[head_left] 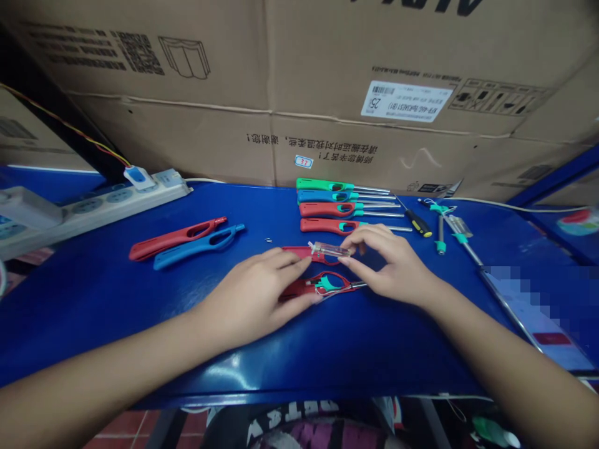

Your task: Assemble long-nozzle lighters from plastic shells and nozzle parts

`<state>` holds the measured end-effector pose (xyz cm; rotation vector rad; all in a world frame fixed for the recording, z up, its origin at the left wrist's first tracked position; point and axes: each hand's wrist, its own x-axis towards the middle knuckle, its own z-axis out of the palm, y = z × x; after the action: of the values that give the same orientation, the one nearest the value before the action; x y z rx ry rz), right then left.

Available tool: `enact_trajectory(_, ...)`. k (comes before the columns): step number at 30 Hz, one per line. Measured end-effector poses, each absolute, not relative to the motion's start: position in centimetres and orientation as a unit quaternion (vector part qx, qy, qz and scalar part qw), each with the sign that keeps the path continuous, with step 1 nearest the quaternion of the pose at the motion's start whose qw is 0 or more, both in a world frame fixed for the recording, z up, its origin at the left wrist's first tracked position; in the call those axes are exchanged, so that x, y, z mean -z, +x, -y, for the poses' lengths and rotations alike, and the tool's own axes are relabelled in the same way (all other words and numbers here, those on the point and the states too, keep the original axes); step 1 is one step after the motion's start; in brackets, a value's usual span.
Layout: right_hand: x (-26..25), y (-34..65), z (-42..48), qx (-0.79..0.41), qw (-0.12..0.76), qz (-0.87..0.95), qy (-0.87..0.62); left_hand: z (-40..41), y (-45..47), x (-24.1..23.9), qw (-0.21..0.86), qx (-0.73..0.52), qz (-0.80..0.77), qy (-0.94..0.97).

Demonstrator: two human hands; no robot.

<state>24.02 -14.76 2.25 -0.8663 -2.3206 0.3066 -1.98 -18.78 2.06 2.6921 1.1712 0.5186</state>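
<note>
My right hand pinches the right end of a clear fuel tank with a white tip at its left. The tank is held over a red casing half, which is partly hidden by my left hand. Below lies the other red lighter casing half, with a green trigger, a thin wire and a metal tube in it. My left thumb and index finger straddle this lower half and steady it on the table. The left fingertips are partly hidden.
Several long-nosed lighters lie stacked in rows behind my hands. Red and blue casings lie left, by small metal pins and a power strip. Rightward are a screwdriver and a loose lighter assembly. A cardboard box stands behind.
</note>
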Motion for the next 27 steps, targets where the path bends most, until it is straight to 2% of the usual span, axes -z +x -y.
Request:
enact_trajectory(4,-2.2,22.5,16.0,-0.198,0.353,0.856,-0.321,18.6,-1.6,-2.6,0.256,-0.323,-0.408,0.815)
enact_trajectory(7,-2.0,21.6,16.6,-0.233,0.340,0.858,-0.306,18.8,-0.8,-2.5,0.368,-0.401,-0.399,0.738)
enact_trajectory(13,-1.7,22.1,16.7,-0.175,0.182,0.930,-0.268,18.5,-0.1,-1.8,0.504,-0.422,-0.425,0.623)
enact_trajectory(17,-1.6,22.7,16.5,-0.185,0.105,0.943,-0.257,18.1,-0.2,-1.1,0.610,-0.383,-0.406,0.563)
enact_trajectory(19,-1.6,22.8,16.5,-0.177,0.081,0.947,-0.256,18.1,-0.2,-0.9,0.636,-0.365,-0.400,0.550)
enact_trajectory(23,-1.5,22.9,16.5,-0.137,0.053,0.959,-0.242,18.1,-0.1,-0.9,0.618,-0.348,-0.413,0.571)
enact_trajectory(27,-1.4,23.2,16.5,-0.146,0.071,0.957,-0.240,18.1,-0.1,-0.9,0.624,-0.338,-0.418,0.567)
